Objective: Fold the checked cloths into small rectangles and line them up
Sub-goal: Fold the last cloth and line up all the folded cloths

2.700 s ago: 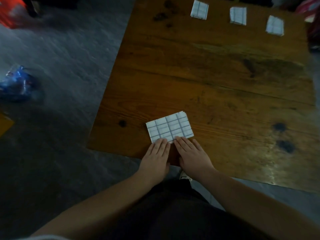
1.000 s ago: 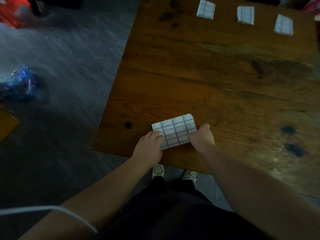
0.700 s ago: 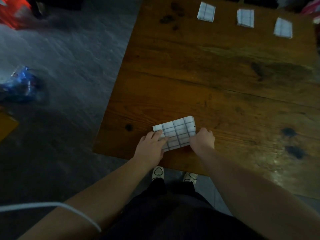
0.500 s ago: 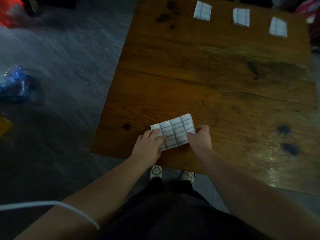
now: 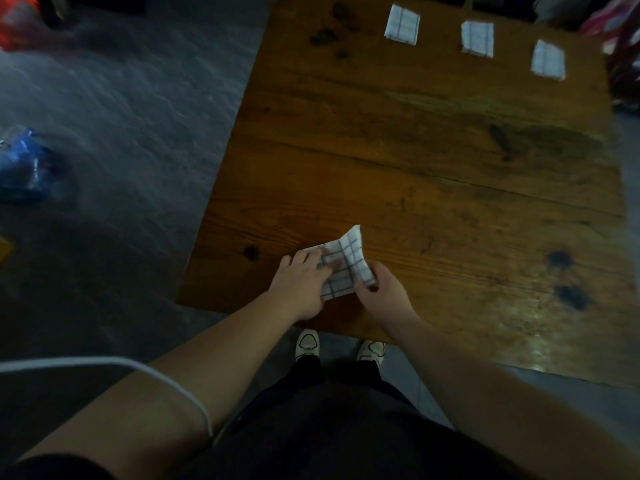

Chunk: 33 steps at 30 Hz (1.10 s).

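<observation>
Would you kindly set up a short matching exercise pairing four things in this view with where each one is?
Things:
1. checked cloth in the hands
2. row of three folded cloths
3. blue bag
4. white shoes

Places:
A. on the grey floor, left of the table
B. along the far edge of the table
C. on the floor, just under the table's near edge
D. at the near edge of the table, between the left hand and right hand

Pairs: 1-D, 2-B, 3-A, 4-C
</observation>
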### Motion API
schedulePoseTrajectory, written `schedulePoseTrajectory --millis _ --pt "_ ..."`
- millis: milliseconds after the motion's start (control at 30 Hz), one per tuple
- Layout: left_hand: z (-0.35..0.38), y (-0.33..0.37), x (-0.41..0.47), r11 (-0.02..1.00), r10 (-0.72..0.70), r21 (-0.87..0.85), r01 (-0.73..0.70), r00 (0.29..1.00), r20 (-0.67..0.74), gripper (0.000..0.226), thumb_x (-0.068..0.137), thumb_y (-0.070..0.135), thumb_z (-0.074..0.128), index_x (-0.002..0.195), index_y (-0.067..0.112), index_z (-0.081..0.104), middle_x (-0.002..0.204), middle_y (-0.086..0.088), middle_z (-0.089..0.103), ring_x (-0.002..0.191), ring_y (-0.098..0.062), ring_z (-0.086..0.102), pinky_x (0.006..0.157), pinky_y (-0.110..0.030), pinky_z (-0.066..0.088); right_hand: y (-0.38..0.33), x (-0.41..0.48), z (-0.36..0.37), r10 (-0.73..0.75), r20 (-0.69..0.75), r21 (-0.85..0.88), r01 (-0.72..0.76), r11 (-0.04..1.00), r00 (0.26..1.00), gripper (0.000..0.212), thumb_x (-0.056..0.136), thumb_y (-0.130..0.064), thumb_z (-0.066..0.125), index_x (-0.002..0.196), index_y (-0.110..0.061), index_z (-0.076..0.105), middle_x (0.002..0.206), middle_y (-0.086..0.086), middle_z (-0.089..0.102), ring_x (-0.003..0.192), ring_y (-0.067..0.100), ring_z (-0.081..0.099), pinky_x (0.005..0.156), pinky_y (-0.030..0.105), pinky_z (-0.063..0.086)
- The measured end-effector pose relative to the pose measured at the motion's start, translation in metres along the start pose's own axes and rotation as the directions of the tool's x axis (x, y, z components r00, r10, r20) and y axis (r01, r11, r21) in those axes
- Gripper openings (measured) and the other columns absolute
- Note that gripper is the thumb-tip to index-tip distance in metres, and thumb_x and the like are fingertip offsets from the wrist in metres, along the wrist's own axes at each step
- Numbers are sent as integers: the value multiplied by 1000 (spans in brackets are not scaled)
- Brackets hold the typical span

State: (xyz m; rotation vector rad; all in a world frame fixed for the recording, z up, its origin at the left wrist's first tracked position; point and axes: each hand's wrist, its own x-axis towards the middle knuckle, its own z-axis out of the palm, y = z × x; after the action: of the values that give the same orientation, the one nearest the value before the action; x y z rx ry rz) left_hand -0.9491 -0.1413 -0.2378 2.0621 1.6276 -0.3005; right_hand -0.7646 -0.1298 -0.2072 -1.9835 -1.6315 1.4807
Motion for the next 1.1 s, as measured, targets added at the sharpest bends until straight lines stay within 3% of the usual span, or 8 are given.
schedulePoseTrajectory --millis 100,267,400,600,767,967,1100 --pt "1 -1 0 1000 -1 -27 1 1000 8 81 91 43 63 157 37 17 164 -3 14 145 -31 19 115 -51 24 2 -7 3 -88 78 -122 97 988 993 56 95 -19 63 148 -25 47 141 -6 56 131 13 51 111 37 44" --pt "7 -10 -20 985 -36 -168 24 997 -67 64 93 32 65 150 22 37 159 -3 28 146 -24 23 118 -45 25 2 -14 12 -207 151 -269 242 932 967 66 93 -13 65 153 -23 41 156 -4 44 145 13 38 117 27 28" --pt "17 -22 -40 946 -121 -313 83 987 -105 66 97 18 58 157 22 29 163 0 26 150 -23 20 122 -43 22 6 -11 13 -198 250 -378 284 881 948 71 95 -16 63 158 -27 32 164 -7 30 152 12 22 122 28 16" --pt "23 -18 -49 927 -192 -354 122 967 -169 63 97 13 54 154 22 30 157 -5 39 148 -22 26 120 -44 28 11 -8 12 -232 327 -468 370 803 916 65 94 -12 58 155 -21 38 163 -5 31 152 17 22 126 36 21" --pt "25 -5 -45 962 -155 -249 110 973 -171 65 97 16 51 157 24 28 160 -2 33 149 -23 20 118 -44 26 12 -3 9 -201 236 -512 297 806 951 68 96 -13 51 159 -19 29 167 0 22 153 21 16 126 38 19" --pt "25 4 -37 971 -108 -229 72 983 -150 64 98 16 50 158 21 27 165 1 28 152 -18 15 120 -40 21 21 -10 2 -229 272 -643 353 680 935 69 97 -15 54 160 -20 26 166 -1 22 153 22 16 126 40 19" --pt "22 6 -36 974 -91 -221 55 984 -154 61 99 17 49 157 21 31 164 3 29 151 -17 18 120 -41 21 39 -23 -3 -250 290 -700 383 603 924 75 98 -18 56 162 -24 17 169 -5 12 156 18 7 126 40 14"
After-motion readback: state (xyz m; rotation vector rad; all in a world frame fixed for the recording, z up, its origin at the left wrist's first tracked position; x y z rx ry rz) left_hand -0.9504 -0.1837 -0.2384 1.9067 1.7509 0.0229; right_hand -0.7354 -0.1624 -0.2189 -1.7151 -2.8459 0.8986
